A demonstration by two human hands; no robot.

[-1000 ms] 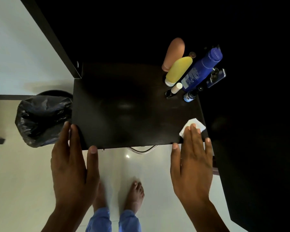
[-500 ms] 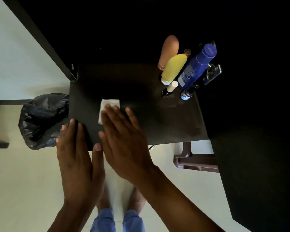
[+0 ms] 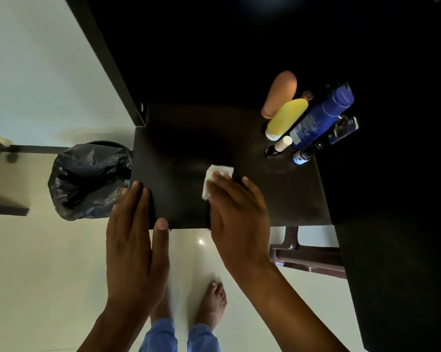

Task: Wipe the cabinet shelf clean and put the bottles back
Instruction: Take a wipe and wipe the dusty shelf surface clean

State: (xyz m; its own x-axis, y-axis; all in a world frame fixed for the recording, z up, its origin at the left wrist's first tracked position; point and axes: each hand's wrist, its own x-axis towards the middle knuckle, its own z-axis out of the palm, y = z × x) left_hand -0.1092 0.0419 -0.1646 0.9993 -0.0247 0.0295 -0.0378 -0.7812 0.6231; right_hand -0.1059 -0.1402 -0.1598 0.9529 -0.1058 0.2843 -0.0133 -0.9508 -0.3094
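right hand pressing a white wipe flat on the dark shelf, seen from above.
the right hand's fingers lie straight and spread over the wipe, near the shelf's front edge at mid-width; the left hand rests with straight fingers on the front left corner, thumb at the edge, holding nothing. bottles stand clustered at the shelf's back right: a tan bottle, a yellow bottle and a blue bottle close together, with a small white-capped tube and a small dark bottle just in front. a black bin bag sits left of the shelf; bare feet stand on the pale floor below.
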